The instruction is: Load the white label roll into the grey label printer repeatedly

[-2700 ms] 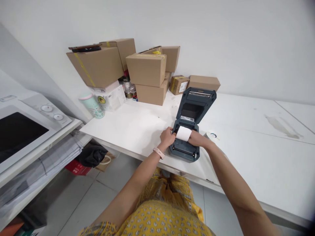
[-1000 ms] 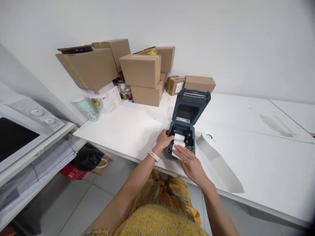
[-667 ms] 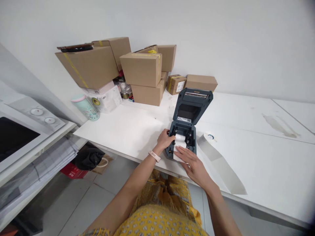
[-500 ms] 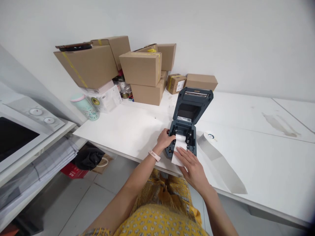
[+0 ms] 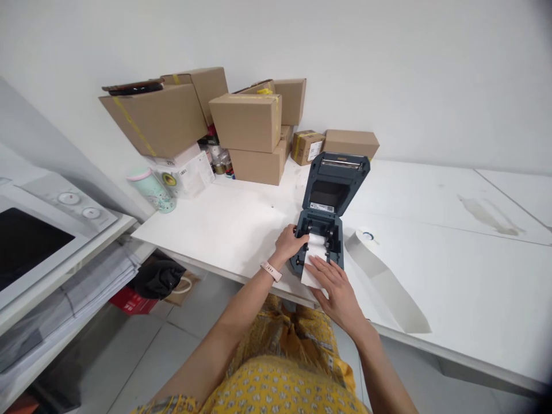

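A dark grey label printer (image 5: 340,179) stands at the table's front edge with its lid raised. Inside it sits a small white paper roll, and a strip of label paper (image 5: 315,250) runs from it over the front. My left hand (image 5: 290,244) grips the printer's left side, its thumb over the rim by the roll and its other fingers partly hidden. My right hand (image 5: 338,290) lies with fingers stretched out on the strip, pressing it against the printer's front. The strip's lower end hangs past the printer, partly under my right fingers.
Right of the printer, a long curled paper strip (image 5: 386,282) lies beside a small ring-like item (image 5: 368,236). Cardboard boxes (image 5: 245,123) are stacked at the back wall. A mint tumbler (image 5: 152,191) stands at the table's left end, near a microwave (image 5: 52,230) on a shelf.
The view has shifted slightly. My right hand stays flat on the paper strip with barely any movement, and my left hand keeps its place on the printer's side.
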The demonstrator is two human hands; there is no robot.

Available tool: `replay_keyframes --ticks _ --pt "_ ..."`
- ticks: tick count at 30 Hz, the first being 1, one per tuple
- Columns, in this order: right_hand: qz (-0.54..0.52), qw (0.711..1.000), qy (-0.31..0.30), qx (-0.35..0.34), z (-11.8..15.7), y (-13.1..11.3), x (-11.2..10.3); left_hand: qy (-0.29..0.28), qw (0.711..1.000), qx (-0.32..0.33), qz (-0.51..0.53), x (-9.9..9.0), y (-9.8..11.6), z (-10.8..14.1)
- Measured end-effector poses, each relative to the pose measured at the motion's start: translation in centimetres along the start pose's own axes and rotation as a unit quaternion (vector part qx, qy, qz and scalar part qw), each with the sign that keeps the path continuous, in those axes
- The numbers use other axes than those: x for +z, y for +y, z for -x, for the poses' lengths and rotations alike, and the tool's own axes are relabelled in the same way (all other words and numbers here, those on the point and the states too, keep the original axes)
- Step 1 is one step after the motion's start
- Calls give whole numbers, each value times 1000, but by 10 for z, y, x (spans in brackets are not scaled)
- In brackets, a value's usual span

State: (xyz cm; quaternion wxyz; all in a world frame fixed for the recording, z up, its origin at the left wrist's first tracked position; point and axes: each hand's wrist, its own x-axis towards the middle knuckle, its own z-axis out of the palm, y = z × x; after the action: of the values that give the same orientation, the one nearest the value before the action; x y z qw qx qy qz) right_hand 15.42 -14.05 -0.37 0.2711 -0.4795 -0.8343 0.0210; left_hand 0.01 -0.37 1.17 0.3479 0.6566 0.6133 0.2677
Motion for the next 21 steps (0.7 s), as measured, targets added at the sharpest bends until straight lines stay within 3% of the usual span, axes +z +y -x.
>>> replay_keyframes --ticks 3,6,8,10,12,15,17,19,21 --pt "-38 998 -36 -14 7 -2 -21 115 985 120 -43 -2 6 31" --pt "-131 991 -34 -8 0 9 -65 146 947 280 -58 5 1 75" --pt "-152 983 86 48 -23 26 -97 120 922 358 -82 12 -8 104" --pt "-111 960 235 107 -63 50 -122 104 908 388 -120 17 -18 125" --pt "-93 947 280 125 -114 77 -137 93 899 400 -154 19 -26 138" --pt "-144 942 268 144 -185 111 -142 104 891 406 -176 19 -32 143" --pt "-179 941 234 167 -211 120 -139 133 887 408 -171 20 -34 141" --pt "-170 941 237 171 -211 114 -131 169 884 407 -156 23 -38 136" --pt "-134 940 279 144 -186 97 -117 209 879 406 -139 27 -42 131"
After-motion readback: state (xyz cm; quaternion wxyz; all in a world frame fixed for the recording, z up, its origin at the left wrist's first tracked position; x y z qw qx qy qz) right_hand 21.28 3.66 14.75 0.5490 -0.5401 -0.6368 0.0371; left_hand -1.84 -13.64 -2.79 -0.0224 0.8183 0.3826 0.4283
